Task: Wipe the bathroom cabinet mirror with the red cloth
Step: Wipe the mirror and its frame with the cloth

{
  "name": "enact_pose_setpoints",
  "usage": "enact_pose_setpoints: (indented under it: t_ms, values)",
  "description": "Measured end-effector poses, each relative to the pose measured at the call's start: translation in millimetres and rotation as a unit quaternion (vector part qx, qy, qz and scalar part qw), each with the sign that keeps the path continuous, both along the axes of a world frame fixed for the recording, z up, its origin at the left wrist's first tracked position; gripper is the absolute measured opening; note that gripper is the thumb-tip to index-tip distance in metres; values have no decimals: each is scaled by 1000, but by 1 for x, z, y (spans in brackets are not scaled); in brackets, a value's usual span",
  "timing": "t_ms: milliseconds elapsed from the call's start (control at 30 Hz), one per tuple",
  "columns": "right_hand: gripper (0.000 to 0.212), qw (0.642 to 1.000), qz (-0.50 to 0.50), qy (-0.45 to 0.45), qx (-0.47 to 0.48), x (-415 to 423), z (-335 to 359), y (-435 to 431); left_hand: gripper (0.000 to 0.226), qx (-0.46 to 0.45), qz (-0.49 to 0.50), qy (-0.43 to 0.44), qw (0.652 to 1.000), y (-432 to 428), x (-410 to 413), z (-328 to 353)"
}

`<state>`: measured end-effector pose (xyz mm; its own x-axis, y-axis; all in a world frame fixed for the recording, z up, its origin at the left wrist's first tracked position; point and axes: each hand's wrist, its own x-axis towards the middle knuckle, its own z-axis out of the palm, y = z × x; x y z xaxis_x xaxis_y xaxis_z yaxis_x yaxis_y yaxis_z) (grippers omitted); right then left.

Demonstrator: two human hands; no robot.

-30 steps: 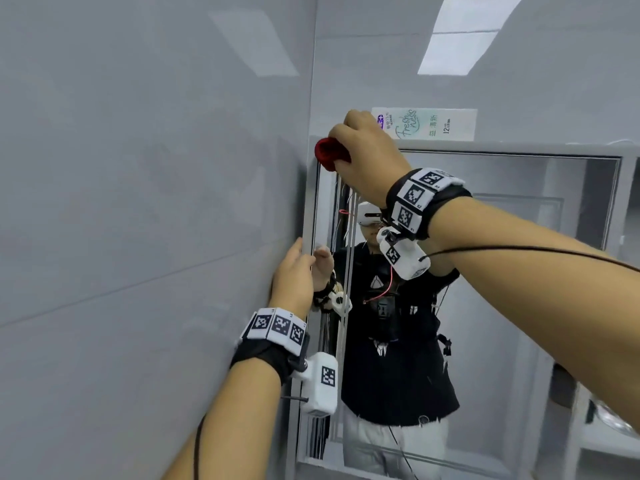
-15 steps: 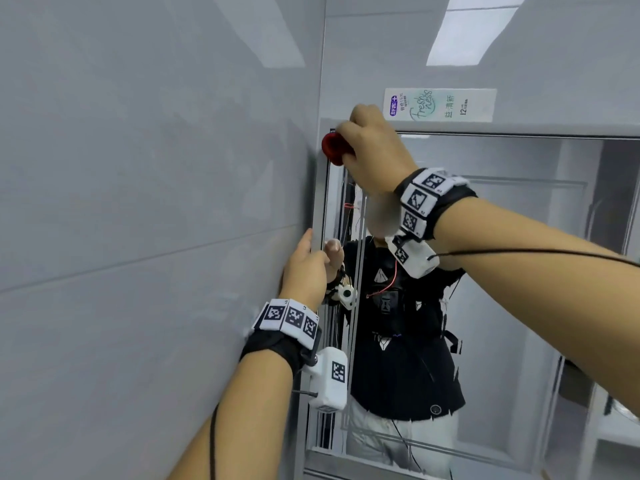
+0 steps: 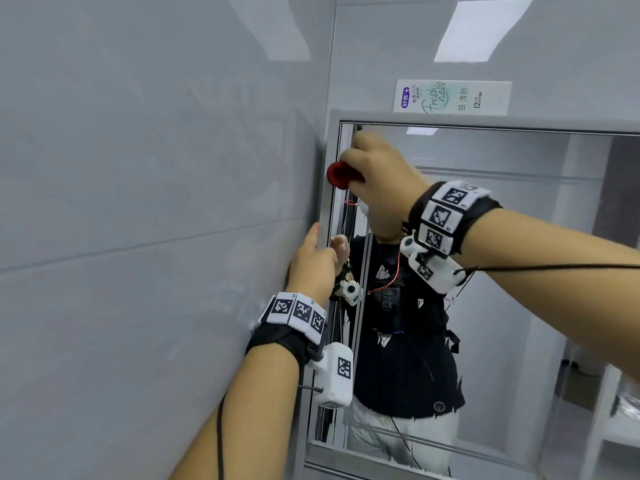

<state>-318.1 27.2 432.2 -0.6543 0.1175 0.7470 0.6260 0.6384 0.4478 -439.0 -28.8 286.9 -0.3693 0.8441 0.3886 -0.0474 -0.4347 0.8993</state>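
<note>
Right-hand grip (image 3: 381, 181) is curled tight round the wadded red cloth (image 3: 341, 173), pressed on the grey-framed bathroom cabinet mirror (image 3: 519, 271) around its 10 o'clock corner. Left-hand grip (image 3: 313, 265) lies fairly straight-fingered against the mirror's 9 o'clock edge, holding nothing.

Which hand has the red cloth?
The right hand, high at the mirror's left edge, grips the red cloth; the left hand, lower, just rests on the frame.

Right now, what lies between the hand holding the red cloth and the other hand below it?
Only the cabinet mirror's grey frame and a strip of its glass; nothing else, as the head view shows.
</note>
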Motion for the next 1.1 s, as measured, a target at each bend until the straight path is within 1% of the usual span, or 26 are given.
enact_pose_setpoints:
  t_ms: [33, 67, 167, 200, 233, 367, 433, 500, 567, 633, 667, 733, 800, 833, 867, 967, 1000, 1033, 1100]
  values:
    - [25, 1000, -1, -8, 2, 2, 5, 0, 78, 0, 2, -2, 1000, 1, 0, 0]
    - [25, 1000, 1, 3, 6, 1, 14, 1, 79, 0, 0, -4, 1000, 1, 0, 0]
    - [23, 995, 4, 96, 10, -5, 40, 1, 83, -7, -27, -21, 999, 4, -2, -1]
    - [23, 993, 5, 115, 15, -8, 40, 0, 84, -7, -32, -27, 999, 5, -3, -1]
    - [22, 993, 2, 113, 18, -9, 37, -1, 85, -7, -37, -30, 999, 7, -4, -2]
    - [22, 1000, 16, 10, 4, 4, -4, -3, 90, -6, -58, -61, 996, 14, -6, -4]
    - [23, 1000, 8, -15, 3, 11, -7, -3, 93, -7, -65, -80, 995, 19, -6, -6]
    - [25, 1000, -3, 1, 16, 11, 10, -1, 93, -7, -62, -67, 996, 24, -6, -7]
    - [25, 998, -2, 64, 22, 8, 31, 0, 95, -5, -66, -64, 996, 27, -8, -9]
    - [23, 991, 9, 128, 28, 7, 38, 0, 103, 0, -68, -65, 996, 27, -10, -10]
    - [23, 991, 9, 130, 28, 7, 34, 0, 108, 0, -73, -72, 995, 26, -10, -11]
    - [24, 997, 13, 77, 18, 9, 16, -1, 109, -3, -77, -76, 994, 26, -10, -12]
    - [26, 1000, 7, 10, 2, 14, 2, -2, 102, -7, -74, -78, 994, 27, -9, -10]
    - [27, 1000, 1, -5, 1, 16, 3, -2, 99, -9, -77, -88, 993, 28, -8, -10]
    - [28, 1000, -5, -2, 6, 18, 9, -1, 97, -11, -78, -89, 993, 29, -7, -10]
    - [25, 997, -3, 68, 25, 17, 32, -2, 94, -10, -54, -17, 998, 21, -7, -7]
    - [24, 996, 3, 85, 33, 15, 33, -3, 93, -5, -50, -6, 999, 17, -7, -6]
    - [23, 996, 2, 87, 34, 14, 29, -4, 92, -5, -48, -3, 999, 14, -6, -6]
    - [26, 999, 0, 44, 17, 16, 11, -5, 91, -10, -40, 1, 999, 11, -5, -5]
